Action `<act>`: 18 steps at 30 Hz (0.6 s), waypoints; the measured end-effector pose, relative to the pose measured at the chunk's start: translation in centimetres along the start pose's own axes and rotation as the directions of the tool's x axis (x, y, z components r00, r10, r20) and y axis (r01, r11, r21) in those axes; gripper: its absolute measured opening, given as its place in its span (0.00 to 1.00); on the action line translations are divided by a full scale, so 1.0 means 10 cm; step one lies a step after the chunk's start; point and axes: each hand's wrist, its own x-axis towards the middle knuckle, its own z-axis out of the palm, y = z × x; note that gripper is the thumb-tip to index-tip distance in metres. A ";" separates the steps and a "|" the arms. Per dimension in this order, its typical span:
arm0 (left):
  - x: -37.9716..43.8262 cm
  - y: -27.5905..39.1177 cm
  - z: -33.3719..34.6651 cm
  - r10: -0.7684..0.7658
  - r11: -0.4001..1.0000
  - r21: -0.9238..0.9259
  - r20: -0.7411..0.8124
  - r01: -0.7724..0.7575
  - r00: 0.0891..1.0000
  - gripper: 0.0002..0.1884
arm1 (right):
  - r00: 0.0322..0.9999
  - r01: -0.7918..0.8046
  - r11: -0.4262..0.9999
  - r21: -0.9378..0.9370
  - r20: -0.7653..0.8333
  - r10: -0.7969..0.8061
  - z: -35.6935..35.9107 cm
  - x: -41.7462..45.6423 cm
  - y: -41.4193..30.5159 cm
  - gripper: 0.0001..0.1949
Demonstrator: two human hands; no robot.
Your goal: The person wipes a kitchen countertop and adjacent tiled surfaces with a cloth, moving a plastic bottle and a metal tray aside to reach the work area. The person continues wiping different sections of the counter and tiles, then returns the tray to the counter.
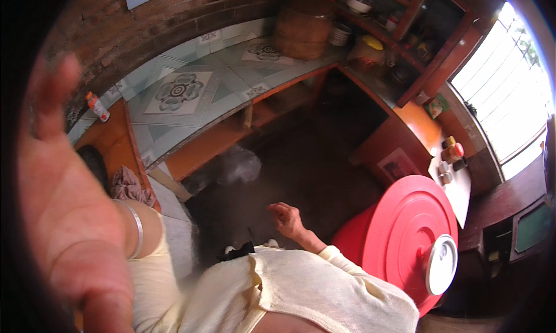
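Observation:
My left hand (69, 211) is raised close to the camera at the left edge, palm facing it and fingers spread, with nothing in it. A pale bangle (135, 228) circles the wrist. Low in front of my body hangs my right hand (286, 220), its fingers loosely curled together and nothing visible in them. To its right stands a large red plastic tub (356, 231) covered by a red lid (404, 228). A round, silvery-white object (442, 263) sits against that lid. Beyond my hands, a crumpled clear plastic bag (241, 163) lies near the dark floor.
A tiled counter (226, 87) runs along the brick wall, bearing a wooden barrel (302, 31). At left are an orange-capped bottle (98, 107) and a crumpled cloth (128, 185). Dishes fill an open wooden cabinet (404, 68). Small jars (451, 152) stand below the barred window (504, 89).

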 end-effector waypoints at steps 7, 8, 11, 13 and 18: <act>0.22 -0.27 0.00 0.018 0.944 0.316 0.248 -0.099 0.969 0.09 | 0.996 0.085 0.996 -0.005 -0.009 -0.085 -0.03 0.13 0.17 0.14; 0.23 -0.29 -0.03 0.018 0.936 0.336 0.255 -0.106 0.967 0.10 | 0.996 0.089 0.996 0.016 0.005 -0.089 -0.02 0.19 0.22 0.13; 0.23 -0.28 -0.28 -0.001 0.911 0.400 0.244 -0.100 0.970 0.11 | 0.994 0.080 0.994 -0.072 0.077 -0.074 -0.07 0.29 0.07 0.13; 0.23 -0.23 -0.37 -0.020 0.896 0.433 0.253 -0.095 0.967 0.12 | 0.995 0.033 0.999 -0.024 0.099 -0.031 -0.02 0.25 0.10 0.16; 0.22 -0.18 -0.33 -0.124 0.894 0.446 0.331 -0.039 0.935 0.14 | 0.979 -0.190 0.972 0.137 0.100 0.177 0.17 -0.09 0.61 0.18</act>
